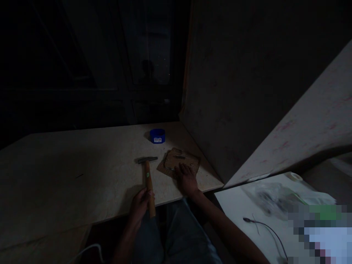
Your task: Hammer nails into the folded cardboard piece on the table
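Note:
My left hand [140, 201] is closed round the wooden handle of a hammer [148, 176]. The hammer's dark metal head points away from me, over the tabletop near the front edge. My right hand [187, 180] lies with its fingers spread on a worn brown slab [172, 161], perhaps cardboard or wood. Across the top of that slab runs a short row of dark marks or small pieces, too dim to make out. Beyond the hammer and slab stands a blue container [157, 136] with a white label on its front; its inside is too dark to read.
The pale tabletop [110, 146] ends at a dark window behind and a tall panel [220, 91] on the right. A thin dark object [79, 176] lies to the left. On a white surface at the lower right are a clear plastic bag [266, 200] and a black cable [264, 223].

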Tool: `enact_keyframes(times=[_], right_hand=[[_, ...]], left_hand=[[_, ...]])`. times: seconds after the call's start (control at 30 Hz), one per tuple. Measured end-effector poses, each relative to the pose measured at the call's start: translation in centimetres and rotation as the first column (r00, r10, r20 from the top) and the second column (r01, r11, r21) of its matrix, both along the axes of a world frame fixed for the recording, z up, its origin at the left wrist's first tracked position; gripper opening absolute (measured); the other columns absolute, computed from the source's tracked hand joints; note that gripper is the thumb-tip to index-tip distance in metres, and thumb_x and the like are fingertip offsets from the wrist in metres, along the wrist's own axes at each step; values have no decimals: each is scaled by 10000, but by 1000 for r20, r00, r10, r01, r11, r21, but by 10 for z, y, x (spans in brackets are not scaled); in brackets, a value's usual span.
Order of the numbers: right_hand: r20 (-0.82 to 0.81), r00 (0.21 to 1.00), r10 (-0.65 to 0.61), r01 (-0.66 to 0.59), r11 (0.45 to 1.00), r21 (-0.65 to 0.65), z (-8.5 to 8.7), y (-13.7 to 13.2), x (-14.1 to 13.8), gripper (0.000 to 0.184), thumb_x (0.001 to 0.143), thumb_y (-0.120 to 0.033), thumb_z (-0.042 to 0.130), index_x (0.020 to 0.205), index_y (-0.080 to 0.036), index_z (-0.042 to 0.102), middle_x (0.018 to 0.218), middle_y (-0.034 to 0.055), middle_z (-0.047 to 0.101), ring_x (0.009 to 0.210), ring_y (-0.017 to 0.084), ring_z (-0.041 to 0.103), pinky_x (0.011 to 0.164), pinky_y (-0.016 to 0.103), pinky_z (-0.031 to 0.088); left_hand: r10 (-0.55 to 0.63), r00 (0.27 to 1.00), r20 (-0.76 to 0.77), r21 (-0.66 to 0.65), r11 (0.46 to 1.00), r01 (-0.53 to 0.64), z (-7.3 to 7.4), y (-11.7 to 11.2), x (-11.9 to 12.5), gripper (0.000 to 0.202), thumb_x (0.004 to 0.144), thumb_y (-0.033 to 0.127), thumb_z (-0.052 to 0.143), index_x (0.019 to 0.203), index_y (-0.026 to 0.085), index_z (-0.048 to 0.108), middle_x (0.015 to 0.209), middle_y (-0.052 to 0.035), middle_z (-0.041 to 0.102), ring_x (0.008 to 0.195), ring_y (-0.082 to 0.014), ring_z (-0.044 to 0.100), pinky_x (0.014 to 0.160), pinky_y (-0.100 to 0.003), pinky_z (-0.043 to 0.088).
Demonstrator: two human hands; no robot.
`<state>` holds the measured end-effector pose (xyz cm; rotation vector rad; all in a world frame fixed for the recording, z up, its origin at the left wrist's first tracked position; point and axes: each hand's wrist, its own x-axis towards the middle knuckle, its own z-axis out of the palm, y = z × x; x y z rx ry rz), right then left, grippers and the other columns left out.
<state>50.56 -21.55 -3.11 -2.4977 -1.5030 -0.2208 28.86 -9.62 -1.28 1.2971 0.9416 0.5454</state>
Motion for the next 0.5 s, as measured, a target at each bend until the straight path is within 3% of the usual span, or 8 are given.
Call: enact_keyframes(times=[0.23, 0.5], right_hand=[[25, 995, -92, 91, 996, 17, -2, -6, 20, 534, 969, -208, 505, 1501, -189, 460, 1563, 186, 406, 1430, 330, 362, 1158, 478, 185], [-1, 992, -123, 123, 992, 21, -3, -8, 23, 541, 964, -200, 506, 1502, -198, 458, 1566, 177, 405, 1444, 330, 346, 1162, 479, 197]], left_hand=[[-18, 1000, -17, -18, 1000, 17, -6, 16, 19, 633, 449, 638, 777, 839, 155, 655, 701, -62, 700, 669, -230, 667, 596, -302, 507], [-68, 998, -2, 46, 997, 68, 5, 20, 42, 467, 492, 547, 732, 735, 156, 651, 654, -48, 674, 635, -208, 641, 584, -282, 484]])
